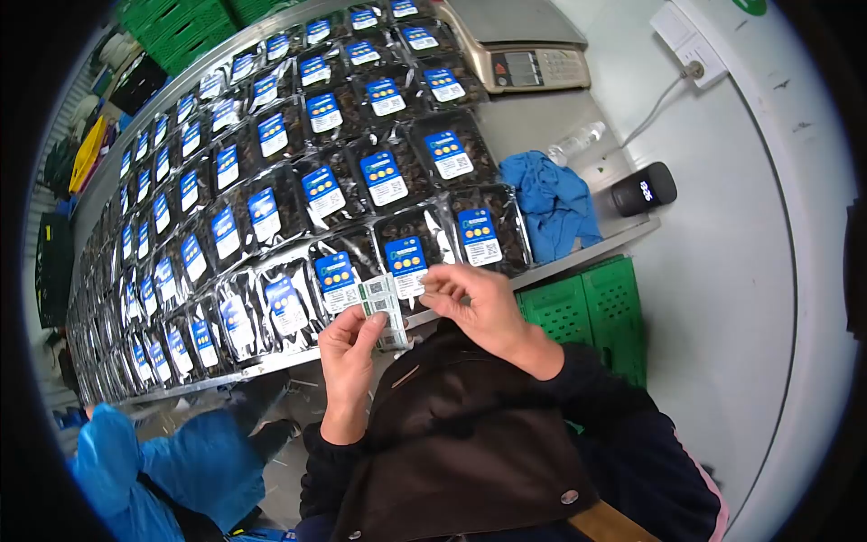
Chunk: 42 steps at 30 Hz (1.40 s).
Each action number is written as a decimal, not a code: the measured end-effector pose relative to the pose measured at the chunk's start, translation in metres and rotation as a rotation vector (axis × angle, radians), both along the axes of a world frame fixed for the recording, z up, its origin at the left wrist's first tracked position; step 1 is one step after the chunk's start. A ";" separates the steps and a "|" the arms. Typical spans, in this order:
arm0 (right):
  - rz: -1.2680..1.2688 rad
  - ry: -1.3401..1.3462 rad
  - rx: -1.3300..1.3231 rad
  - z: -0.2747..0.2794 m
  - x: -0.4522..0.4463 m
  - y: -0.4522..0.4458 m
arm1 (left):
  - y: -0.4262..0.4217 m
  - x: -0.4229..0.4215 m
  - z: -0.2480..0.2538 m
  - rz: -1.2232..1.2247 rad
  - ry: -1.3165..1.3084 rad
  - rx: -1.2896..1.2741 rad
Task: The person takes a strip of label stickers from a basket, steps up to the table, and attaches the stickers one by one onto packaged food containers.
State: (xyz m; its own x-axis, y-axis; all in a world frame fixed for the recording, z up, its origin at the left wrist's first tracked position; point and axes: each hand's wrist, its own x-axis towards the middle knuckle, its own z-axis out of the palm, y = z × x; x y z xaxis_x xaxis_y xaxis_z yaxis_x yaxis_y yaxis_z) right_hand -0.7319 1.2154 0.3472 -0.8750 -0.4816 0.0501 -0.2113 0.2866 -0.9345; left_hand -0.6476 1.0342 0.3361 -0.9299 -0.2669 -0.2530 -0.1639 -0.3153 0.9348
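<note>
My left hand (348,361) pinches a strip of small printed stickers with square codes (384,307) between thumb and fingers, at the table's front edge. To its right, my right hand (479,307) has its fingertips drawn together over the lower part of a packed tray (404,257); whether a sticker is between them is too small to tell. Rows of film-wrapped black trays with dark contents and blue-and-white labels (325,194) cover the metal table. Another labelled tray (479,235) lies just beyond my right hand.
A scale (533,70) stands at the back right. Near the right edge are a blue cloth (549,203), a clear plastic bottle (578,140) and a black device with lit digits (644,190). Green crates (587,312) stand below. A person in blue (181,461) is at the lower left.
</note>
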 end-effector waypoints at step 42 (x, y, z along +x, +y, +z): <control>0.071 -0.444 -0.203 -0.017 -0.003 0.020 | 0.062 -0.034 -0.049 0.191 0.034 0.170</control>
